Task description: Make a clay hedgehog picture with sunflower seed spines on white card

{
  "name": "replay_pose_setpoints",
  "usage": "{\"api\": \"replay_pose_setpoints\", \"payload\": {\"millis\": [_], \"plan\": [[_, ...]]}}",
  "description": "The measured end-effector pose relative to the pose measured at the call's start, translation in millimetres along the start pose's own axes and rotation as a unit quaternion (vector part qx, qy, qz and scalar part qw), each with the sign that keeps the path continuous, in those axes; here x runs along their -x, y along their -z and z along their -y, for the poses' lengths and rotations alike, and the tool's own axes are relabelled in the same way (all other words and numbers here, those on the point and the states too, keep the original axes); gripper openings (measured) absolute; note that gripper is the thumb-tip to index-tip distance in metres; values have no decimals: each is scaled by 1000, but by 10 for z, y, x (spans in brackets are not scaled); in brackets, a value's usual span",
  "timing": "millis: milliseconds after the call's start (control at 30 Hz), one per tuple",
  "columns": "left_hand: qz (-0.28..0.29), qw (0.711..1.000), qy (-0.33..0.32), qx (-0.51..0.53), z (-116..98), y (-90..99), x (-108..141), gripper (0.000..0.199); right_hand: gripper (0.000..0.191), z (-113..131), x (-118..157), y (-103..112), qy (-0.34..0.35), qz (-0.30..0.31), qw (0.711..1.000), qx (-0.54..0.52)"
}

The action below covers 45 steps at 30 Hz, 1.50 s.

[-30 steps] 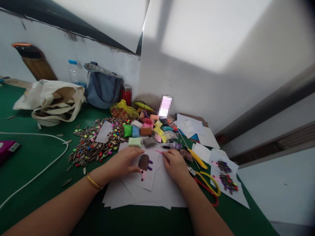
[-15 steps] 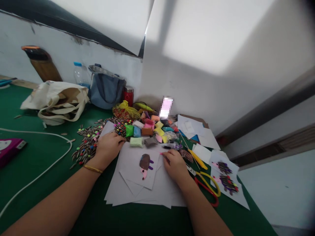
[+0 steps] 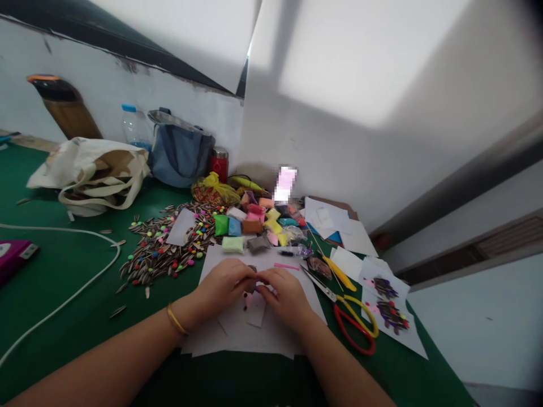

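My left hand (image 3: pixel 224 281) and my right hand (image 3: pixel 286 289) meet fingertip to fingertip over a small sheet of white paper (image 3: pixel 255 319). Both have their fingers pinched together, and what they hold, if anything, is hidden. Beneath them is a clay hedgehog (image 3: pixel 248 301), its pink face with dark spots showing and most of its brown body covered. Past my right hand a thin pink stick (image 3: pixel 286 266) lies on the stacked white sheets (image 3: pixel 203 339). Left of the paper spreads a pile of striped sunflower seeds (image 3: pixel 156 249) mixed with coloured clay balls.
Scissors (image 3: pixel 354 322) with red and yellow handles lie to the right, near finished hedgehog pictures (image 3: pixel 392 316). Packets of coloured clay (image 3: pixel 252 226) sit behind the paper. Further back are a blue bag (image 3: pixel 182 152), a cream bag (image 3: pixel 97 175) and a red flask (image 3: pixel 219 165). A white cable (image 3: pixel 85 285) crosses the left.
My left hand has moved right from the seed pile to over the hedgehog. My right hand has let go of the pink stick and moved left to meet it.
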<state>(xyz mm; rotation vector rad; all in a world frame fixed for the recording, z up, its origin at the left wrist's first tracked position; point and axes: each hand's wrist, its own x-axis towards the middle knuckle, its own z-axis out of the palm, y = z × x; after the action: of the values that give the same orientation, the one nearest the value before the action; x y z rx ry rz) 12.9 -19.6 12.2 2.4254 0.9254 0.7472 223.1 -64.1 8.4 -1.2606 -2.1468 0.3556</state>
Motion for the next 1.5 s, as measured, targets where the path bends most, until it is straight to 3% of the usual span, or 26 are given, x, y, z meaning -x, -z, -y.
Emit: {"api": "replay_pose_setpoints", "payload": {"millis": [400, 567, 700, 1500], "plan": [[48, 998, 6, 32, -9, -16, 24, 15, 9, 47, -8, -7, -40, 32, 997, -59], [16, 1000, 21, -1, 97, 62, 18, 20, 7, -94, 0, -3, -152, -4, 988, -17], [-6, 998, 58, -37, 305, 56, 34, 37, 6, -152, 9, -49, -187, 14, 982, 13], [20, 995, 73, -68, 325, 41, 31, 41, 10, -106, -19, -116, -161, 52, 980, 100]]}}
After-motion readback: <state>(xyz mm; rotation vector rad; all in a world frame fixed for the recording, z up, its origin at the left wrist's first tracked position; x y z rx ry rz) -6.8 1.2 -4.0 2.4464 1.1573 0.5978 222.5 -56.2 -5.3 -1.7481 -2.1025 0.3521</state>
